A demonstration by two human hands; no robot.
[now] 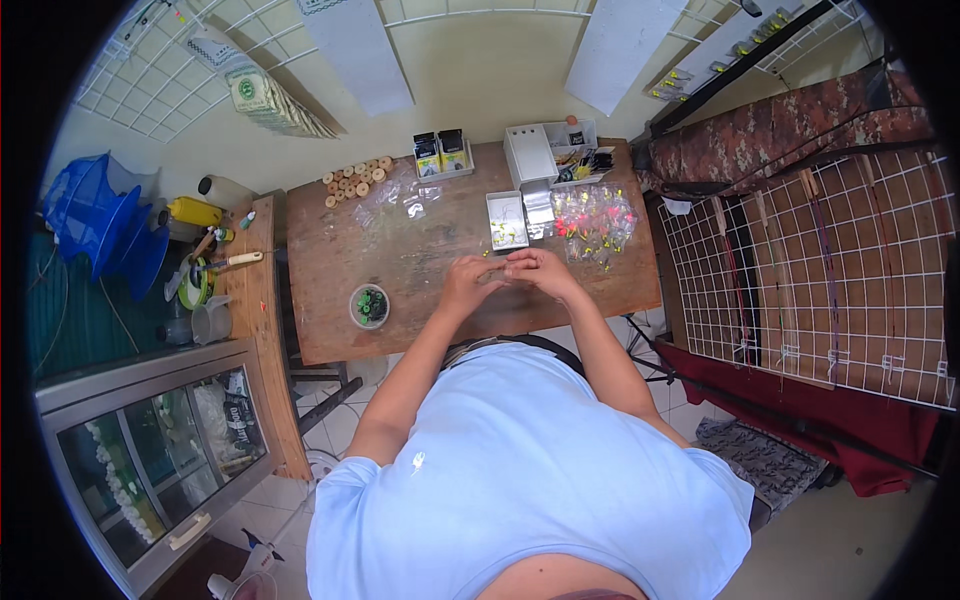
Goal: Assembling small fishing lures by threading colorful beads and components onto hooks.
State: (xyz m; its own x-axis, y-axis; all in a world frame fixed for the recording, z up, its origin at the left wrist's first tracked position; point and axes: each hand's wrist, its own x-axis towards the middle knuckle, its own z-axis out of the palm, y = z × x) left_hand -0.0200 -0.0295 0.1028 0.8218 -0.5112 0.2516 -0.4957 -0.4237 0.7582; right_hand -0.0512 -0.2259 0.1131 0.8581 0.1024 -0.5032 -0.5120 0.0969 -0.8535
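My left hand [468,285] and my right hand [542,274] meet over the near middle of the wooden table [420,250]. The fingertips of both are pinched together and almost touch. Whatever they hold is too small to make out. Just beyond them is a shallow white box [507,240] with small yellow-tipped pieces in it. Beside that box lie clear plastic bags [540,213]. To the right spreads a pile of small clear packets [597,225] with pink and yellow bits inside.
A round tub [354,306] of green and black pieces stands at left. Wooden spools [350,185], a box of black-and-yellow packets [443,172] and a white organizer [530,155] line the back. A glass-doored cabinet [260,400] is left, a white wire rack [800,270] right.
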